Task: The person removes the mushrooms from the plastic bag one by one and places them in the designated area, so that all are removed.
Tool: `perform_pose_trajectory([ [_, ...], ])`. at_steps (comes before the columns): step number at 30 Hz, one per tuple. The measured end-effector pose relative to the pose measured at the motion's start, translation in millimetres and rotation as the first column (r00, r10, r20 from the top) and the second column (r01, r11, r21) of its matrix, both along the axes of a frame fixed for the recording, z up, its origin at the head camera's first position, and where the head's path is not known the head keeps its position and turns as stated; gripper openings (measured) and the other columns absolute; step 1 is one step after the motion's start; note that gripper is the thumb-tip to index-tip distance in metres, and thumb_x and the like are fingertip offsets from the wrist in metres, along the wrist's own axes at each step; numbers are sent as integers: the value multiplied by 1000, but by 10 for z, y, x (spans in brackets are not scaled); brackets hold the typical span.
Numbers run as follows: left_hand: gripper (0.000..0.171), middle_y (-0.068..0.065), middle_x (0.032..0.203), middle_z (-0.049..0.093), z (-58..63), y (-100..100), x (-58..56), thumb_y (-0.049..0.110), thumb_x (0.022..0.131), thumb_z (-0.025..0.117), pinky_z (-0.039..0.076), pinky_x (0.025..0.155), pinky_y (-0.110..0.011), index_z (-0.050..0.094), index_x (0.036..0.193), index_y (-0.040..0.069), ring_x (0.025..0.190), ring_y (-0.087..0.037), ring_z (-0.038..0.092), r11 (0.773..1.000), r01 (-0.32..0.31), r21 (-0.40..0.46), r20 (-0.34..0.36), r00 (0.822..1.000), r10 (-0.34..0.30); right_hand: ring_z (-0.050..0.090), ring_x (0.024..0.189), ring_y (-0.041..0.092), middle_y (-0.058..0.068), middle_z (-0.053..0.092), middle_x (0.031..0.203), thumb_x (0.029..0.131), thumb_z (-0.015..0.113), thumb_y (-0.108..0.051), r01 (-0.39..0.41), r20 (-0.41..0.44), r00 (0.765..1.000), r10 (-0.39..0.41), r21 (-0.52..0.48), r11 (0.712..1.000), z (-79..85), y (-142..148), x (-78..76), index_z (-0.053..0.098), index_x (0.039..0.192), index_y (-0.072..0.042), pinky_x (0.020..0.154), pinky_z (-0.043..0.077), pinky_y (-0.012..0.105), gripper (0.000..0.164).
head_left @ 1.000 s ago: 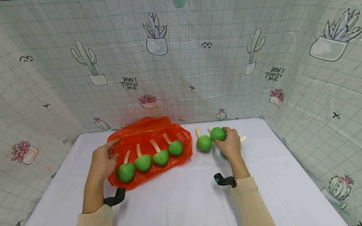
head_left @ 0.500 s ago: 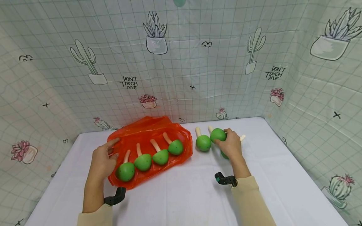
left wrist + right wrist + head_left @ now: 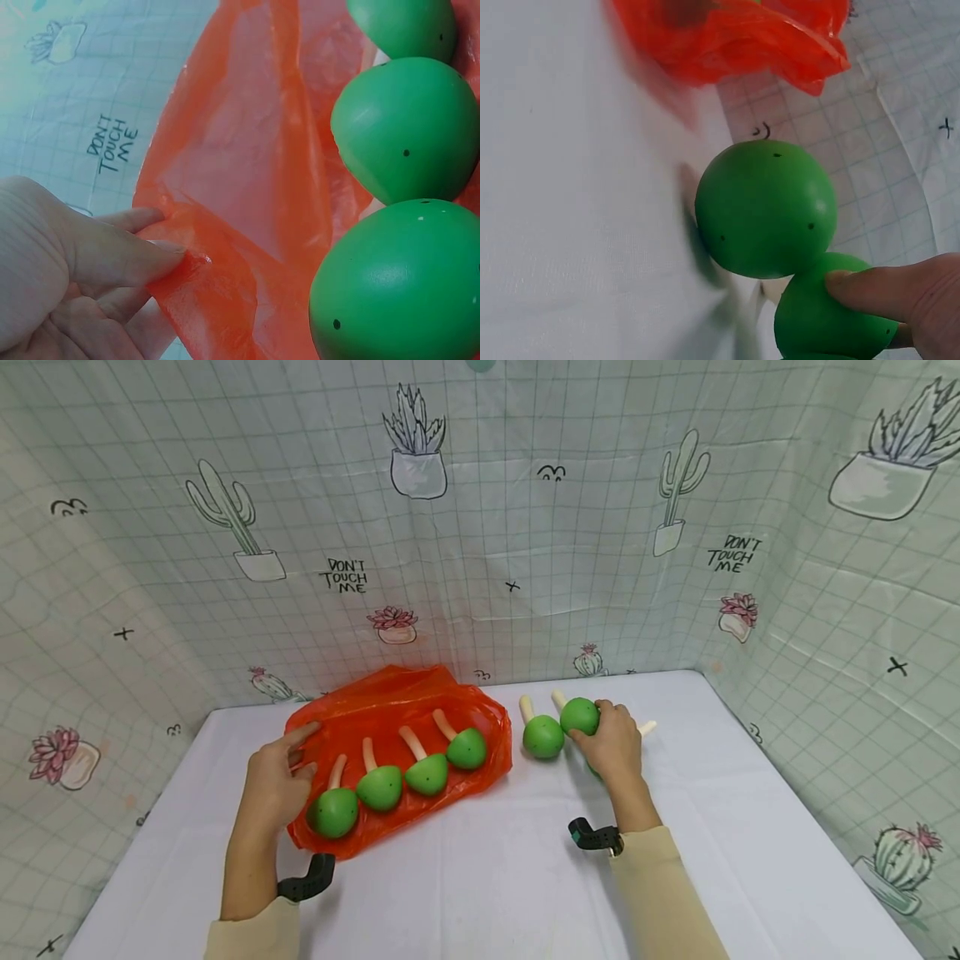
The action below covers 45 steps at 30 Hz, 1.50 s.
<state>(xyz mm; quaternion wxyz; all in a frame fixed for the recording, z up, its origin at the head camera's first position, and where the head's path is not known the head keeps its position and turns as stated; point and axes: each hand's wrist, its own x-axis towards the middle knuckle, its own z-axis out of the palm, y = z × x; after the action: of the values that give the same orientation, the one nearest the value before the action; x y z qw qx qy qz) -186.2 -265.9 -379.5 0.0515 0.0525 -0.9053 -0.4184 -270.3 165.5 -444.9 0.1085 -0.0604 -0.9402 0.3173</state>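
My left hand [image 3: 272, 781] pinches the left edge of a red plastic bag [image 3: 390, 693] between thumb and finger, clearest in the left wrist view. Several toy mushrooms with green, black-dotted caps and pale stems lie in a slanting row on the bag; the nearest mushroom [image 3: 334, 812] is beside this hand. On the right, my right hand [image 3: 613, 743] grips a green toy mushroom [image 3: 581, 716] by its cap, thumb and fingers on its sides. Another mushroom [image 3: 542, 737] lies just left of it. A third mushroom's stem [image 3: 648, 727] shows behind the hand, its cap mostly hidden.
A white cloth [image 3: 465, 877] covers the table. Behind and on both sides stands a grid-patterned curtain [image 3: 480, 543] printed with cacti. Each wrist carries a black camera mount, such as the right mount [image 3: 592, 835].
Both hands keep their places and their hold. The whole head view shifts slightly; otherwise the bag and mushrooms look the same.
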Motion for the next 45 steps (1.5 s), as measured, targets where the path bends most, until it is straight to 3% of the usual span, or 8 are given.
perform_pose_trajectory([
  [8, 65, -33, 153, 47, -11, -6, 3, -13, 97, 58, 48, 105, -60, 44, 158, 2, 136, -54, 51, 1000, -3, -5, -1, 1000, 3, 59, 118, 52, 37, 61, 128, 93, 79, -26, -7, 12, 1000, 7, 27, 1000, 20, -13, -3, 52, 143, 12, 99, 50, 63, 69],
  [17, 64, -32, 154, 47, -2, 4, 11, -13, 98, 58, 49, 105, -59, 45, 158, 2, 136, -53, 51, 1000, -5, 4, -14, 1000, 5, 56, 122, 52, 35, 58, 131, 91, 79, -24, 26, -96, 995, -28, -21, 999, 69, -42, 29, 53, 143, 11, 103, 46, 63, 68],
  [24, 63, -32, 154, 47, 18, 2, -1, -13, 98, 57, 49, 105, -59, 45, 158, 2, 136, -52, 51, 1000, -3, 16, -10, 1000, 3, 60, 120, 51, 31, 62, 129, 89, 83, -19, -26, -292, 956, 1, -82, 996, 258, -298, 117, 61, 136, 10, 102, 48, 63, 59],
  [30, 64, -32, 154, 47, 19, -10, -20, -14, 98, 57, 48, 106, -59, 45, 158, 3, 137, -52, 51, 1000, -7, 19, 0, 1000, 7, 63, 118, 48, 28, 65, 127, 88, 86, -18, -115, -376, 924, 74, -87, 990, 363, -578, 206, 63, 132, 8, 103, 49, 60, 56],
  [40, 64, -31, 155, 47, 4, -30, -27, -13, 98, 57, 49, 106, -59, 46, 158, 4, 137, -51, 51, 999, -16, 30, 9, 1000, 15, 64, 118, 42, 23, 69, 125, 86, 87, -16, -234, -442, 878, 182, -65, 970, 374, -987, 308, 66, 130, 6, 103, 52, 55, 53],
  [45, 63, -31, 155, 47, -3, -38, -29, -13, 98, 57, 49, 105, -59, 46, 158, 4, 136, -52, 51, 1000, -10, 19, 0, 1000, 10, 68, 114, 39, 20, 69, 124, 86, 88, -15, -287, -440, 867, 234, -56, 956, 345, -1182, 353, 67, 128, 5, 99, 57, 52, 51],
])
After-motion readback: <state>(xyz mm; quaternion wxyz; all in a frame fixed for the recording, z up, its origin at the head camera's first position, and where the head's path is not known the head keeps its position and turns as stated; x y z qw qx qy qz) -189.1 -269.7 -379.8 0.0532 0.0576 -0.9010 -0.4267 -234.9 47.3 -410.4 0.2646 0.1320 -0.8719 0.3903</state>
